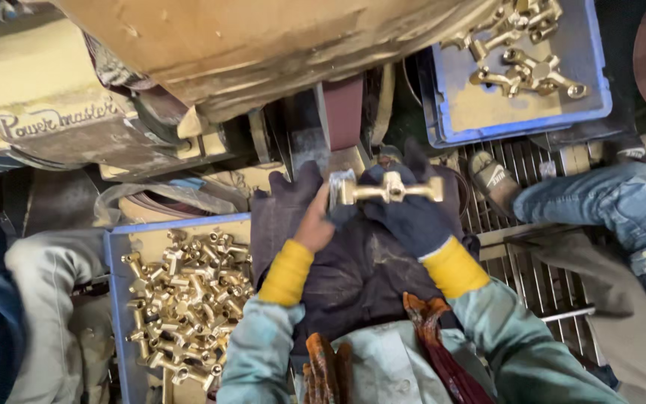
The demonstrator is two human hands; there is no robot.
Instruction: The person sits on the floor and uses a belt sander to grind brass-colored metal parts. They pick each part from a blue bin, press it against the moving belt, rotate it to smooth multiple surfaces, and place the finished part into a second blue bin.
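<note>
Gripping a brass tee fitting [392, 188] by both ends, the left hand [315, 217] and gloved right hand [413, 217] close their fingers to steady it against the sanding belt [343, 112] at twelve o'clock; unfinished fittings [188, 299] wait at eight o'clock.

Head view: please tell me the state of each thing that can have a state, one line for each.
Brass fitting: held up level in both hands, just below the sanding belt.
Left hand: partly gloved, gripping the fitting's left end.
Right hand: in a dark glove, closed around the fitting.
Sanding belt: whether it runs cannot be told.
Lower-left blue tray: heaped with brass fittings.
Upper-right blue tray: few fittings inside, mostly bare.
</note>
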